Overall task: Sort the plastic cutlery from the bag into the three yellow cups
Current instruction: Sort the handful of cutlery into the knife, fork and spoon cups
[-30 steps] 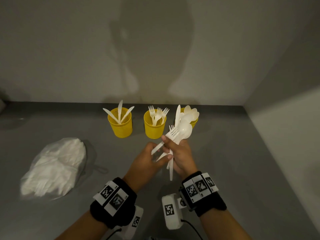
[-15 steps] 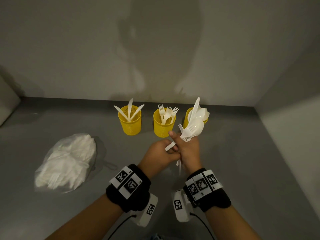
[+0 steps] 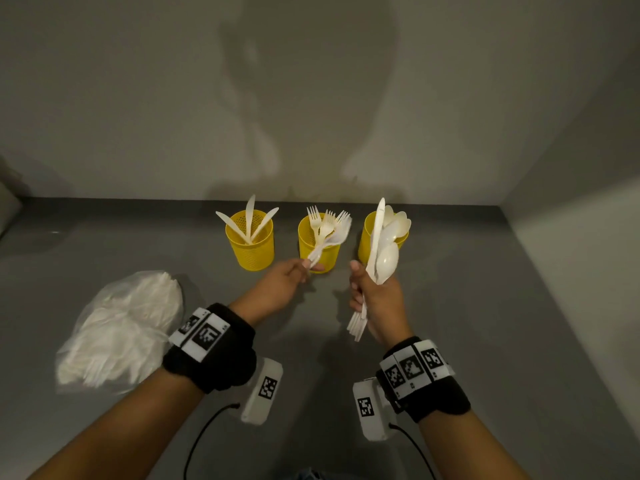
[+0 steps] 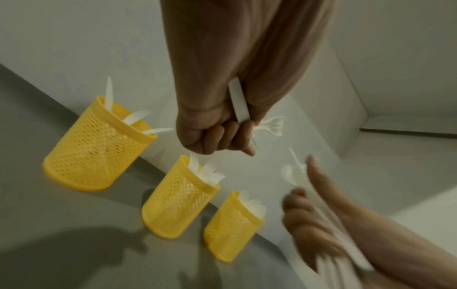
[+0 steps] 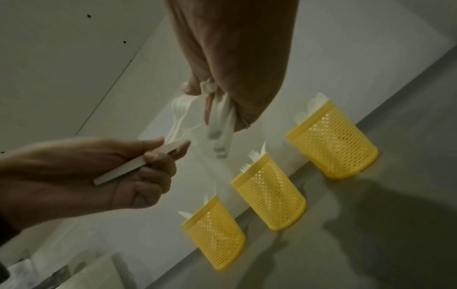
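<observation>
Before the yellow cups [image 3: 317, 242], left hand [image 3: 277, 287] pinching a fork [image 3: 327, 237], right hand [image 3: 375, 299] gripping upright cutlery [image 3: 382, 252]

Left hand [image 3: 282, 284] and right hand [image 3: 375, 299] both raised, fingers curled.

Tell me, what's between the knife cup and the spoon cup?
The fork cup stands between the knife cup and the spoon cup, all in one row. The head view shows it best.
</observation>
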